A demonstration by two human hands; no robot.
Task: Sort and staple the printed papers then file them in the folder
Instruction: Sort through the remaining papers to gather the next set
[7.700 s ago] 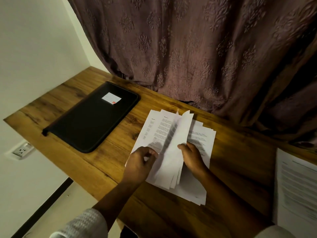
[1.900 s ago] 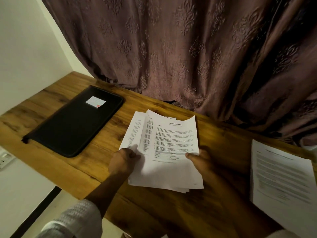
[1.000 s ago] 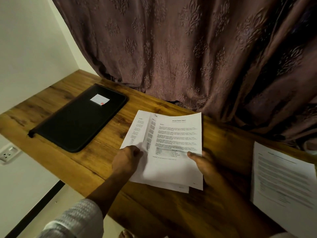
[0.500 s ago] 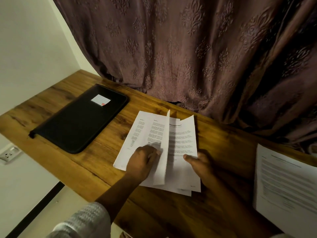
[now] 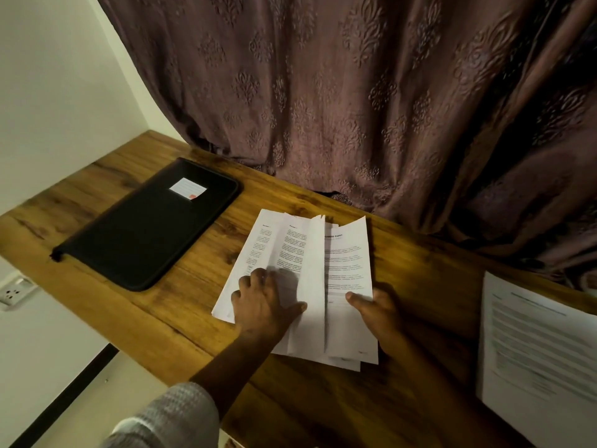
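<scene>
Printed papers [image 5: 347, 270] lie in a loose fan on the wooden table [image 5: 200, 295], directly under both hands. Well to the left of the left fingers sits the black folder [image 5: 145, 227] — closed, with a white label [image 5: 188, 188] on its cover and its contents hidden. No sheet shows in it, so filing looks some way off.

The left hand [image 5: 261, 302] rests on the left-hand sheets, fingers spread and pressing down, probably to keep them from sliding. Its thumb reaches toward a single sheet [image 5: 315, 286] that stands nearly on edge just right of those fingers, as if being turned over, which suggests the sorting step.

Right of that sheet, the right hand [image 5: 374, 313] pinches the stack's right margin with the thumb on top; the fingers beneath are hidden. Well to the right of it a separate set of pages [image 5: 533, 350] lies flat at the table edge — likely a pile sorted out. No stapler shows.
</scene>
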